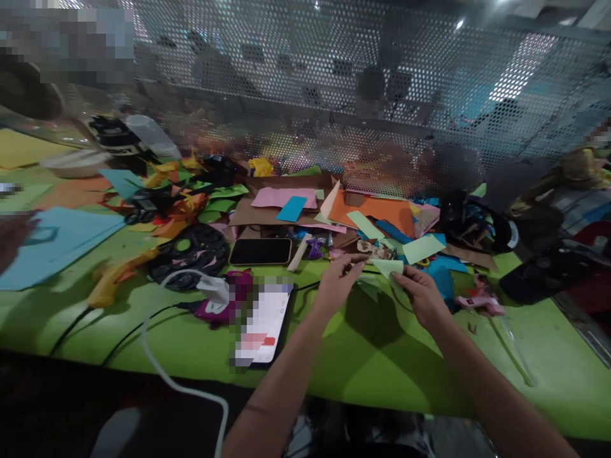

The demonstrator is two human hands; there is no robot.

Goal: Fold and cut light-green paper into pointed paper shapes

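Observation:
A small piece of light green paper, folded to a pointed shape, is held up above the green table between my two hands. My right hand pinches its right edge between thumb and fingers. At the paper's left tip, my left hand has thumb and forefinger closed in a pinch. Another light green piece shows just beneath the held one. Loose light green slips lie just beyond my hands, beside a crumpled tan piece.
Left of my forearms are a lit phone, a dark phone, a magenta glue gun with cables, a black segmented tray and a yellow glue gun. Coloured paper heaps before a perforated metal screen. Another person's hand is far left.

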